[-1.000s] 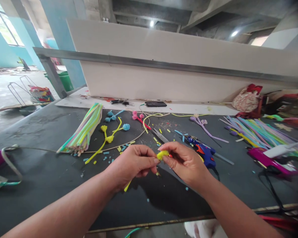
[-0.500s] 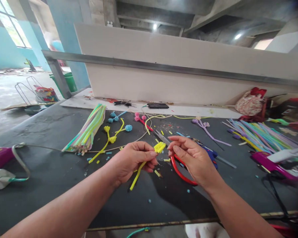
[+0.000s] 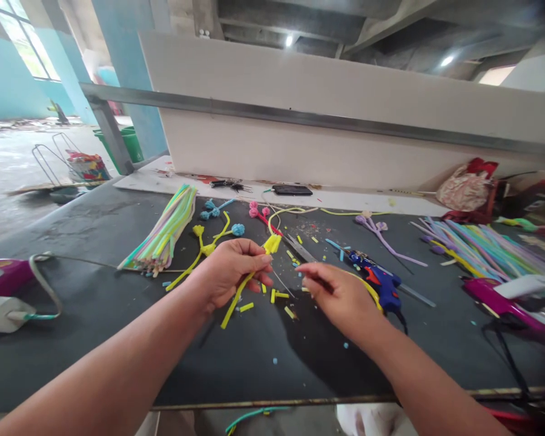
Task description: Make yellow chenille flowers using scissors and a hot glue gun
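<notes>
A concrete-ceilinged room is lit by two overhead lamps, and one white panel, crossed by a metal rail, is seen behind a dark, scuffed tabletop. Two bundles of pastel chenille stems are laid on it, left and right. Two bare hands are held above: the left hand is closed in a thumb-and-finger pinch; the right hand is half curled near one pair of scissors, and whether anything is grasped by it cannot be told. Two magenta-cased devices are placed toward the sides, one blue glue gun beside the right hand. Four knotted chenille sprigs, blue, pink, lilac and yellow, are spread between the bundles. One black phone is set at the back. One yellow chenille tuft, its stem hanging below, is gripped in the left pinch over the tabletop's middle. Yellow and blue snippets, too many to count, are scattered around.
</notes>
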`<state>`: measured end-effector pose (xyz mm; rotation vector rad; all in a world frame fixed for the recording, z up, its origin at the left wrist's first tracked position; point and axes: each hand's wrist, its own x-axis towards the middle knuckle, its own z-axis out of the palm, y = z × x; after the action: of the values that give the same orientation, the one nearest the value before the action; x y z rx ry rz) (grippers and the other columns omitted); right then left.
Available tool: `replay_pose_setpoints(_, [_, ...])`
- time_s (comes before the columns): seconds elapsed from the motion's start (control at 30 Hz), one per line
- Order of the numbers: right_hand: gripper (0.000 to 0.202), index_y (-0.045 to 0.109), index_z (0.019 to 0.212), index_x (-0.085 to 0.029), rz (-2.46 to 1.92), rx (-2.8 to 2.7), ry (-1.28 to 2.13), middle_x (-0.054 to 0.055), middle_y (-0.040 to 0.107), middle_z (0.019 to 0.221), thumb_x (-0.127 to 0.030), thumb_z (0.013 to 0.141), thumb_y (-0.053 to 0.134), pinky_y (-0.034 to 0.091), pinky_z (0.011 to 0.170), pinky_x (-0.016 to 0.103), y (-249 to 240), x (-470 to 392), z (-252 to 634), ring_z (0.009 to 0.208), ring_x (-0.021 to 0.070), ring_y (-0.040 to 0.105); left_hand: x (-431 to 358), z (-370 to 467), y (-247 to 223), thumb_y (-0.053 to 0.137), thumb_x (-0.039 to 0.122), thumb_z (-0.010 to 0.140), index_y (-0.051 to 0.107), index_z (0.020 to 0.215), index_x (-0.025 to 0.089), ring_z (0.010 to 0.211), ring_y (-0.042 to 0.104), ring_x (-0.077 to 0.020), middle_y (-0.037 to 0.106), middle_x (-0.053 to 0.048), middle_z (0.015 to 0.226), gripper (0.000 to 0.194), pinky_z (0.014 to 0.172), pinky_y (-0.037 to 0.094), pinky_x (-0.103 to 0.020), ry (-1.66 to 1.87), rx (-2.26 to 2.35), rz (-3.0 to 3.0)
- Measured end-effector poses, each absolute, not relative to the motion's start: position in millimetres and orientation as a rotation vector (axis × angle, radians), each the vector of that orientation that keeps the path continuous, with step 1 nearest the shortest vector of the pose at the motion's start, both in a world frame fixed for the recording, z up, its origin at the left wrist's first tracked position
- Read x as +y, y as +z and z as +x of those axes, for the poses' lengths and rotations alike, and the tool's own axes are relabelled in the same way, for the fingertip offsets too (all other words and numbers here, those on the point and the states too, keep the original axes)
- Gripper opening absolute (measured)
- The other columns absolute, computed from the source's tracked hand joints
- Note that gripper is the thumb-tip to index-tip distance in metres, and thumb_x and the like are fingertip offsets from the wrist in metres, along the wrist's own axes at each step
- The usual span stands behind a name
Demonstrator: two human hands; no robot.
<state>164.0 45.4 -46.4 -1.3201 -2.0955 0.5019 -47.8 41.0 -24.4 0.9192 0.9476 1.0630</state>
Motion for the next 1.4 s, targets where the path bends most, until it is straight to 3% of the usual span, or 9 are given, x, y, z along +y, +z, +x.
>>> replay_pose_setpoints(0.2, [0.017, 0.064, 0.094, -0.020, -1.373, -2.415, 0.424, 0.004, 0.062, 0.094, -0.016, 0.080, 0.054, 0.043, 0.077, 0.027, -58, 44, 136, 0.085, 0.0170, 0.060, 50, -51, -32, 0.062, 0.011, 0.075, 0.052, 0.066, 0.012, 0.048, 0.061, -0.0102, 0.060, -0.001, 0.058, 0.014, 0.040, 0.046, -0.015, 1.073, 0.950, 0.878])
replay_pose_setpoints(0.63, [0.015, 0.055, 0.076, -0.018, -1.387, -2.437, 0.475, 0.003, 0.060, 0.077, -0.009, 0.081, 0.044, 0.039, 0.062, 0.026, -50, 38, 125, 0.068, 0.0150, 0.057, 44, -48, -30, 0.071, 0.018, 0.068, 0.050, 0.066, 0.013, 0.047, 0.060, -0.0093, 0.060, 0.000, 0.057, 0.021, 0.039, 0.043, -0.015, 1.064, 0.882, 0.845])
replay_pose_setpoints(0.8, [0.017, 0.056, 0.092, -0.021, -1.322, -1.987, 1.013, -0.003, 0.059, 0.065, -0.015, 0.080, 0.046, 0.045, 0.055, 0.024, -33, 38, 138, 0.053, 0.0115, 0.056, 41, -44, -30, 0.067, 0.017, 0.071, 0.050, 0.067, 0.013, 0.047, 0.060, -0.0103, 0.060, -0.001, 0.056, 0.017, 0.039, 0.045, -0.016, 1.050, 0.917, 0.894])
replay_pose_setpoints(0.9, [0.011, 0.058, 0.085, -0.020, -1.273, -1.738, 1.190, -0.003, 0.060, 0.062, -0.026, 0.076, 0.056, 0.048, 0.055, 0.025, -23, 38, 147, 0.051, 0.0121, 0.059, 38, -40, -31, 0.066, 0.017, 0.069, 0.050, 0.066, 0.014, 0.044, 0.059, -0.0107, 0.060, -0.001, 0.056, 0.016, 0.034, 0.040, -0.016, 1.015, 0.948, 0.933])
replay_pose_setpoints(1.0, [0.016, 0.059, 0.074, -0.019, -1.315, -1.688, 1.047, -0.003, 0.059, 0.059, -0.035, 0.073, 0.061, 0.046, 0.049, 0.025, -15, 36, 154, 0.044, 0.0107, 0.056, 36, -36, -30, 0.066, 0.017, 0.067, 0.049, 0.066, 0.015, 0.037, 0.053, -0.0083, 0.059, 0.000, 0.055, 0.017, 0.029, 0.031, -0.014, 0.981, 0.990, 0.972])
replay_pose_setpoints(1.1, [0.014, 0.063, 0.077, -0.020, -1.352, -1.756, 0.845, -0.002, 0.061, 0.057, -0.034, 0.075, 0.059, 0.049, 0.055, 0.027, -12, 33, 157, 0.050, 0.0136, 0.060, 34, -35, -30, 0.066, 0.020, 0.067, 0.049, 0.065, 0.015, 0.031, 0.044, -0.0038, 0.057, 0.003, 0.052, 0.017, 0.029, 0.022, -0.013, 0.931, 1.059, 1.023])
replay_pose_setpoints(1.23, [0.012, 0.065, 0.085, -0.023, -1.425, -1.842, 0.713, 0.000, 0.069, 0.065, -0.027, 0.077, 0.056, 0.051, 0.062, 0.028, -15, 28, 156, 0.062, 0.0169, 0.067, 34, -34, -34, 0.065, 0.024, 0.067, 0.052, 0.065, 0.015, 0.034, 0.040, -0.0024, 0.059, 0.002, 0.056, 0.017, 0.033, 0.025, -0.014, 0.896, 1.089, 1.168])
replay_pose_setpoints(1.4, [0.010, 0.065, 0.071, -0.025, -1.420, -2.095, 0.192, -0.002, 0.068, 0.063, -0.023, 0.078, 0.057, 0.044, 0.055, 0.025, -17, 21, 154, 0.058, 0.0155, 0.064, 33, -32, -37, 0.063, 0.025, 0.065, 0.051, 0.063, 0.016, 0.034, 0.037, -0.0039, 0.054, 0.004, 0.051, 0.014, 0.034, 0.024, -0.017, 0.844, 1.140, 1.273])
